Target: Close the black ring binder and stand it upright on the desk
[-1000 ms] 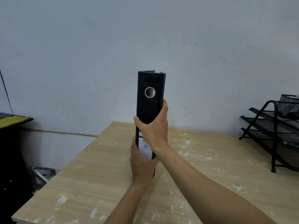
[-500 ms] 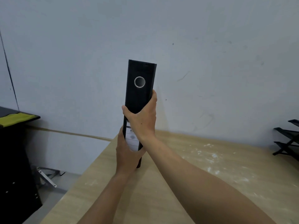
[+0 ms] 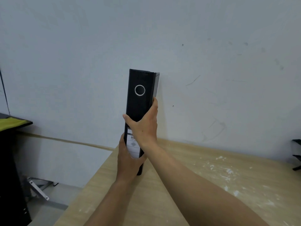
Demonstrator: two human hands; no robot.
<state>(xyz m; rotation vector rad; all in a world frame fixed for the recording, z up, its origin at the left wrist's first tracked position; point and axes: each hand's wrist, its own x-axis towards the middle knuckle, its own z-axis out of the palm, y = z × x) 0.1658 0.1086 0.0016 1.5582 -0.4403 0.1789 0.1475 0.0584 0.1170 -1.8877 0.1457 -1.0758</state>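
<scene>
The black ring binder [image 3: 140, 101] is closed and stands upright near the desk's far left corner, spine toward me, tilted slightly right. A metal finger ring sits high on its spine and a white label low down. My right hand [image 3: 144, 126] wraps the middle of the spine, thumb on the left side and fingers on the right cover. My left hand [image 3: 127, 160] grips the lower part from the left, covering the binder's bottom. Whether its base touches the wooden desk [image 3: 187, 168] is hidden by my hands.
The desk's left edge runs close beside the binder, with floor and a metal bracket [image 3: 39, 190] below. A dark cabinet with a yellow-green top [image 3: 11, 123] stands at far left. A black wire rack [image 3: 297, 154] shows at the right edge. The wall is directly behind.
The view has swung left and the binder has moved toward the desk's far left corner, near the wall. Both hands keep the same hold. The rack has slid almost out of view.
</scene>
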